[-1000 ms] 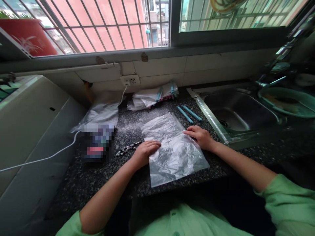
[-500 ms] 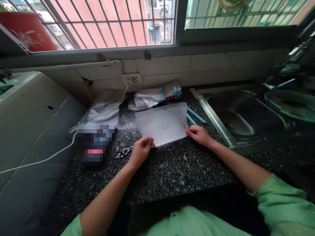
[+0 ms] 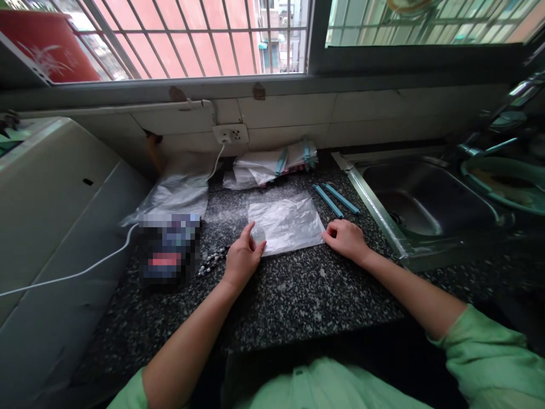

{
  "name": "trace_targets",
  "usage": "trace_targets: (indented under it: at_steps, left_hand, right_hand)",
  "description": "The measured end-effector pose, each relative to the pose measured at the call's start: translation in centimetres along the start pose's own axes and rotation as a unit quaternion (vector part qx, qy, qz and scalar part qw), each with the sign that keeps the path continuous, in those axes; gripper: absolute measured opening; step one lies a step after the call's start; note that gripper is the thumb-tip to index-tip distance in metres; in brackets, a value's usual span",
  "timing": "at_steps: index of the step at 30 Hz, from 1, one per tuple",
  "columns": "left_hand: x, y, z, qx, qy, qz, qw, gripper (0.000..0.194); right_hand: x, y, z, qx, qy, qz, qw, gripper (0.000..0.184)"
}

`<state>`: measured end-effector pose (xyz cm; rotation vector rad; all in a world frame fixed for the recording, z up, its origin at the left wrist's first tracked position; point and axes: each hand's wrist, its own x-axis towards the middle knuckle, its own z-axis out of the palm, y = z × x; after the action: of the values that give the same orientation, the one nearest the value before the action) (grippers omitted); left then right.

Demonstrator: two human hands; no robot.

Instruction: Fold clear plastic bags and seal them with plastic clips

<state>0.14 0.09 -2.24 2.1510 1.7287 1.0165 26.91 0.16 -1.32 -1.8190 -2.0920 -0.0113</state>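
Note:
A clear, wrinkled plastic bag (image 3: 289, 221) lies flat on the speckled dark countertop in front of me. My left hand (image 3: 244, 253) rests at its near left edge, thumb and forefinger spread apart, touching the plastic. At the near right corner, my right hand (image 3: 347, 241) has its fingertips closed on the bag's edge; its other fingers are curled. Two blue sealing strips (image 3: 327, 200) lie side by side just beyond my right hand. A beaded string (image 3: 213, 261) sits left of my left hand.
Behind the bag is a pile of folded plastic bags with blue strips (image 3: 272, 165). A blurred-out phone-like object (image 3: 170, 250), a white cable (image 3: 102, 276) and more plastic (image 3: 179, 187) lie at left. A steel sink (image 3: 426, 199) is at right, with a green basin (image 3: 506, 184) beyond.
The bag has come down from a raised, tilted position to lie flat on the counter. My left thumb and forefinger have spread apart; the right hand stays at its corner.

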Motion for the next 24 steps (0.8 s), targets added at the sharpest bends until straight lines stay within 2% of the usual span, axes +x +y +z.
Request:
trace_targets:
  at_steps: [2, 4, 7, 9, 11, 14, 18, 21, 24]
  left_hand:
    - [-0.1, 0.0, 0.0, 0.076, 0.047, 0.089, 0.992, 0.037]
    - [-0.3, 0.2, 0.0, 0.117, 0.061, 0.174, 0.976, 0.026]
    - [-0.4, 0.5, 0.3, 0.098, -0.022, 0.264, 0.959, 0.017]
    - [-0.4, 0.5, 0.4, 0.08, -0.079, 0.281, 0.953, 0.017]
    - [-0.4, 0.4, 0.5, 0.08, -0.089, 0.287, 0.95, 0.018]
    - [-0.4, 0.2, 0.5, 0.114, -0.057, 0.314, 0.941, 0.012]
    - [-0.5, 0.1, 0.4, 0.146, -0.027, 0.341, 0.928, 0.016]
    - [-0.5, 0.2, 0.1, 0.108, 0.002, 0.339, 0.935, 0.015]
    - [-0.5, 0.3, -0.4, 0.061, -0.005, 0.357, 0.932, 0.015]
  right_hand:
    - [-0.1, 0.1, -0.1, 0.017, 0.016, 0.001, 1.0, 0.015]
    - [-0.1, 0.2, -0.1, 0.041, 0.051, -0.032, 0.997, 0.01]
    - [0.0, 0.4, 0.1, 0.034, 0.074, -0.128, 0.988, 0.018]
    - [0.1, 0.6, 0.2, 0.006, 0.057, -0.167, 0.984, 0.02]
    - [0.1, 0.8, 0.2, -0.005, 0.044, -0.178, 0.983, 0.021]
    - [0.0, 1.0, -0.2, 0.013, 0.041, -0.209, 0.977, 0.021]
    - [-0.2, 1.0, -0.8, -0.005, 0.039, -0.273, 0.961, 0.027]
    - [-0.4, 0.8, -0.9, -0.036, 0.064, -0.294, 0.953, 0.017]
    - [-0.5, 0.8, -0.7, -0.045, 0.097, -0.323, 0.94, 0.02]
